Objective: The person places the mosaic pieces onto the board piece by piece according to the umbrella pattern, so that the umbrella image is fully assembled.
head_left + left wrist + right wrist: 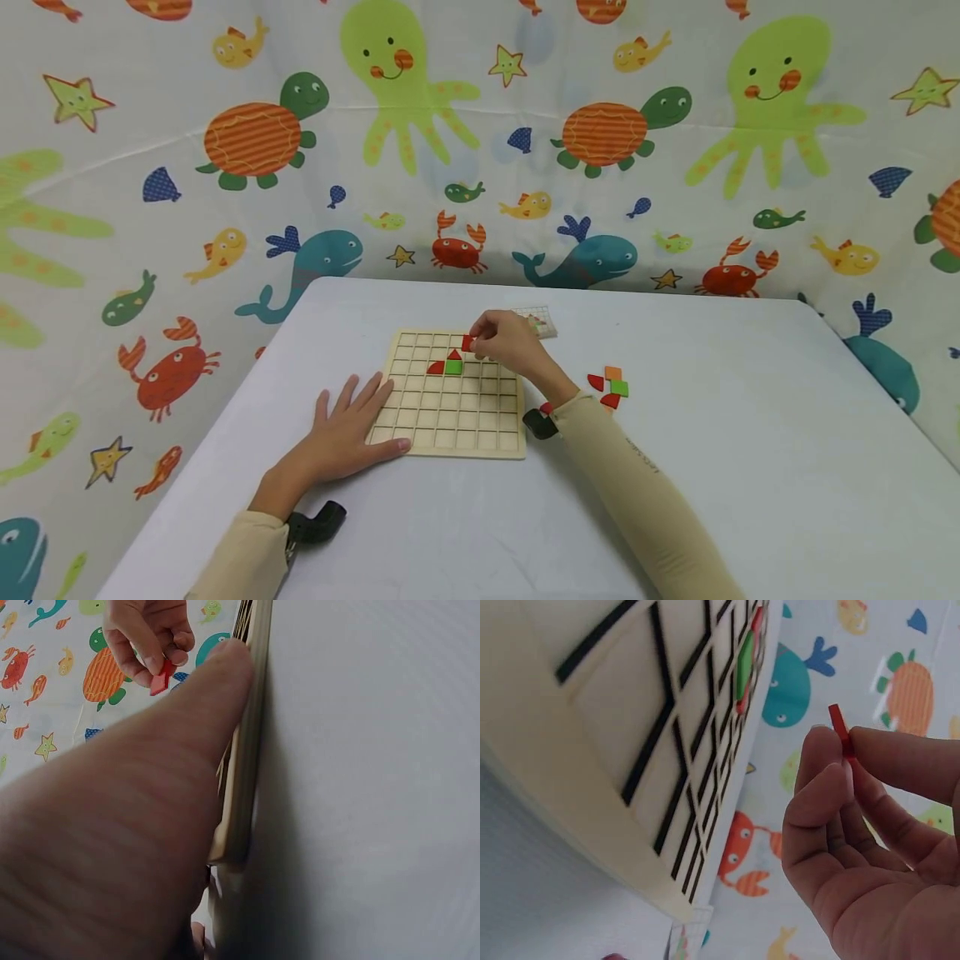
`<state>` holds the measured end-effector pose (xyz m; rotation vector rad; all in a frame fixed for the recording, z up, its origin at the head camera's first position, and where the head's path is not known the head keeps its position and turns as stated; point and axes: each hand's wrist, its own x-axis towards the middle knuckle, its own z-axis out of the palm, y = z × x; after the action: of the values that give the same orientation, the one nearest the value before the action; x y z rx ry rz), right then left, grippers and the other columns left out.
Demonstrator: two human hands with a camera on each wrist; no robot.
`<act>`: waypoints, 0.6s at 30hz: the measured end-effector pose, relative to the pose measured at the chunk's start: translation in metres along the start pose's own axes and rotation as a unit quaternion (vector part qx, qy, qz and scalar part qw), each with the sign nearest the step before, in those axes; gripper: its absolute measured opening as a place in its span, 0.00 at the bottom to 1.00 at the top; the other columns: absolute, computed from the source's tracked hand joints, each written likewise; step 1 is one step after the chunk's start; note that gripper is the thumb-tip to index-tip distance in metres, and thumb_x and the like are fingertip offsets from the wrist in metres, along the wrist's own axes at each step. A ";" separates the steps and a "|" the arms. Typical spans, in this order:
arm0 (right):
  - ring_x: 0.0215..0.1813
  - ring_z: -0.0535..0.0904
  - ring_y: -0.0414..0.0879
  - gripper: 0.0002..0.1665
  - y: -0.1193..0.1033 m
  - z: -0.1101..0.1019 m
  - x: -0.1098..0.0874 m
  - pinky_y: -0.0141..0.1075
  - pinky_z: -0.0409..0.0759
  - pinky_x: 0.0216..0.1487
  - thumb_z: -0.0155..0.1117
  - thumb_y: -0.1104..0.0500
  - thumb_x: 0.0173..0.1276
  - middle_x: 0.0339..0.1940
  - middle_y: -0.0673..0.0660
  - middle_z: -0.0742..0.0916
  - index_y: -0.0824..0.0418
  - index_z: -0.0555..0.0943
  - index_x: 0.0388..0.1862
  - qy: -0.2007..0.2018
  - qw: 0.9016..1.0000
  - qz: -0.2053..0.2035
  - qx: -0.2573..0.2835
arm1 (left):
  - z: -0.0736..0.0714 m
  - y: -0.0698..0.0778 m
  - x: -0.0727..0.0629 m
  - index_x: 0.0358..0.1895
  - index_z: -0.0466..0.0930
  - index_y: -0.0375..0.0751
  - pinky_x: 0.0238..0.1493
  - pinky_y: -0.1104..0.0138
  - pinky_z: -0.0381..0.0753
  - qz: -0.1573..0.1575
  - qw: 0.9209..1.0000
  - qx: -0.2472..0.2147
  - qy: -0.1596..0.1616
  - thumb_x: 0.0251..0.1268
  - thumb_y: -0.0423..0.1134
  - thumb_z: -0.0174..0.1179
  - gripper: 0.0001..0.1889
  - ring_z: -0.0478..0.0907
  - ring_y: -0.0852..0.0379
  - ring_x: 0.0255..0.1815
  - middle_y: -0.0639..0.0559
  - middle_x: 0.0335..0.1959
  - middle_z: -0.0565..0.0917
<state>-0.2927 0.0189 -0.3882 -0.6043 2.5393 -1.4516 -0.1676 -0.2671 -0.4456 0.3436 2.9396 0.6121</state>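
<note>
Thin flat red piece (841, 729): projecting from between thumb and fingertips | right hand (512, 342): pinching that piece above pale wooden square grid board (457, 423) | left hand (339, 439): lying with fingers spread apart across board's left edge | right beige fabric sleeve (641, 500): bearing dark lettering, too small to be read surely

On the table (750, 433), loose pieces (618, 387) lie right of the grid board (457, 419), a card (543, 322) behind its right side.

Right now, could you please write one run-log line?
left grip: touches grid board; right grip: pinches red piece; green square: lies on board
</note>
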 end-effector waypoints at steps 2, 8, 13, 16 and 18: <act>0.37 0.87 0.53 0.04 0.004 0.002 0.001 0.36 0.80 0.38 0.69 0.68 0.73 0.33 0.57 0.87 0.66 0.84 0.45 0.000 1.000 -0.003 -0.016 | 0.001 0.001 0.001 0.87 0.55 0.38 0.74 0.27 0.26 0.000 1.000 -0.001 0.000 0.66 0.75 0.61 0.58 0.35 0.27 0.86 0.35 0.88 0.51; 0.36 0.80 0.48 0.02 0.012 0.008 0.005 0.36 0.78 0.38 0.69 0.68 0.71 0.32 0.55 0.86 0.67 0.85 0.40 -0.016 0.997 -0.012 -0.081 | -0.002 0.002 0.000 0.87 0.55 0.38 0.75 0.27 0.26 0.003 1.000 -0.002 -0.001 0.66 0.74 0.62 0.57 0.36 0.27 0.86 0.35 0.88 0.51; 0.37 0.77 0.48 0.01 0.010 0.010 0.005 0.37 0.77 0.40 0.69 0.67 0.70 0.32 0.54 0.85 0.66 0.85 0.37 -0.025 0.992 -0.009 -0.121 | -0.002 0.000 0.002 0.87 0.54 0.38 0.75 0.27 0.25 0.000 1.000 -0.001 -0.003 0.66 0.74 0.62 0.58 0.35 0.27 0.86 0.34 0.88 0.50; 0.37 0.77 0.49 0.03 0.009 0.010 0.004 0.38 0.77 0.39 0.70 0.67 0.70 0.32 0.54 0.85 0.63 0.84 0.35 -0.027 0.991 0.005 -0.128 | -0.002 -0.001 0.003 0.87 0.54 0.38 0.75 0.28 0.25 0.000 1.000 0.000 -0.004 0.66 0.74 0.62 0.58 0.34 0.27 0.86 0.34 0.88 0.50; 0.37 0.77 0.49 0.04 0.009 0.010 0.004 0.38 0.77 0.39 0.71 0.67 0.71 0.32 0.55 0.85 0.63 0.84 0.34 -0.029 0.991 0.013 -0.132 | -0.002 -0.002 0.004 0.87 0.54 0.38 0.75 0.28 0.25 0.001 1.000 0.001 -0.004 0.66 0.74 0.62 0.58 0.34 0.27 0.86 0.34 0.88 0.50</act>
<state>-0.2951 0.0132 -0.4010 -0.6372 2.7026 -1.0812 -0.1719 -0.2682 -0.4451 0.3483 2.9333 0.6063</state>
